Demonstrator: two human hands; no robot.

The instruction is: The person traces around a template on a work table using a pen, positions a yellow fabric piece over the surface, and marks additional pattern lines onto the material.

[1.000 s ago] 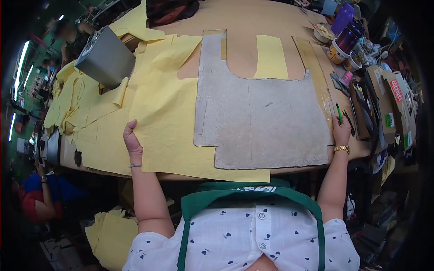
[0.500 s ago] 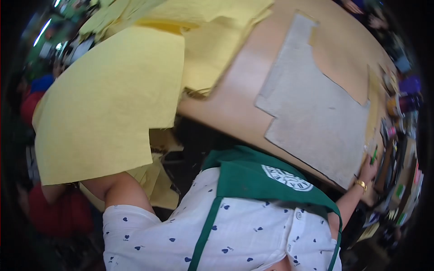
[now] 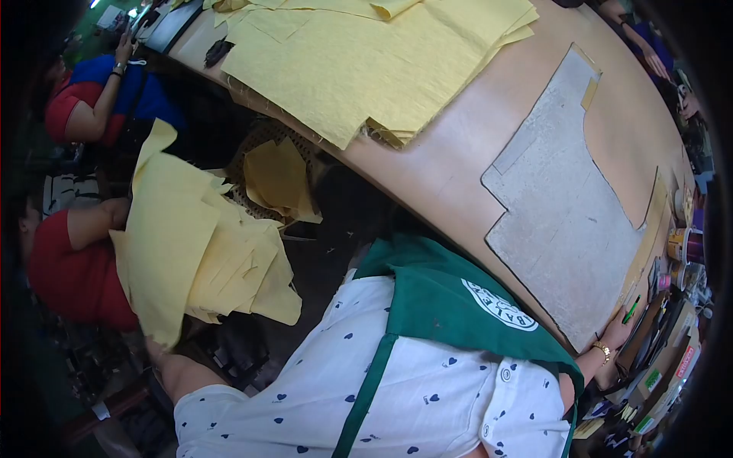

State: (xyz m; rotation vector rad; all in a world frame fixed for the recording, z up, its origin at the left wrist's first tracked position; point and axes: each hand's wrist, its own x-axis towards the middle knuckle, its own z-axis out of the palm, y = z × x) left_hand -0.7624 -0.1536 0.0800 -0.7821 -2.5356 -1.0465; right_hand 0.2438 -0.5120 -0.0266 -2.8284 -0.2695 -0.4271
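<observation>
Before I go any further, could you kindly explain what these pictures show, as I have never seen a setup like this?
Of course. There is no machine here: a person works with two bare hands, and every picture comes from one camera worn on their head, looking forward and down.

On the table lie a stack of yellow cloth and a flat grey board with a stepped, curved outline.

The right hand, beside the board's edge, holds a slim green pen. The left hand is at the lower end of a loose yellow piece off the table; it is mostly hidden, so I cannot tell its grip.
</observation>
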